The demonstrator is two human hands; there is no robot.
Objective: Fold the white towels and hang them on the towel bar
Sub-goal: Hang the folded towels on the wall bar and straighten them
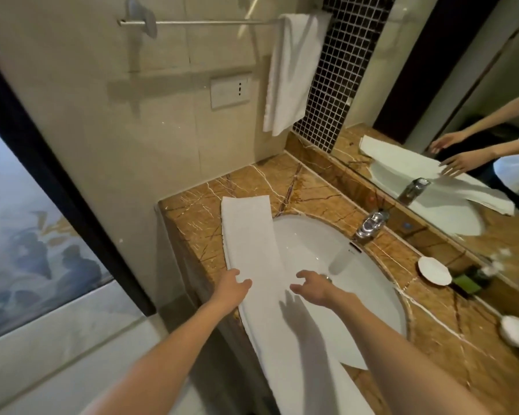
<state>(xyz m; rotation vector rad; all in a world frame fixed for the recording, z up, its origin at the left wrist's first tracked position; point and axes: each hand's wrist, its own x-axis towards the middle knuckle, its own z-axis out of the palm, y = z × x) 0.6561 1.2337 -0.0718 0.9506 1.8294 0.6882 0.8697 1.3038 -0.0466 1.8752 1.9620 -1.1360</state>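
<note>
Head view: a long folded white towel (252,235) lies on the marble counter (312,187), both hands over it.

The counter fills the right and centre of the frame, the white sink (357,265) set in it. The towel's long axis runs from frame centre down to the bottom edge, crossing the sink's left rim. A second towel (291,73) hangs lengthwise from the towel bar (207,23) at top centre. The left hand (232,287) is at the towel's left edge, contact unclear; the right hand (312,286) hovers above it. Both have loosely spread fingers holding nothing.
</note>
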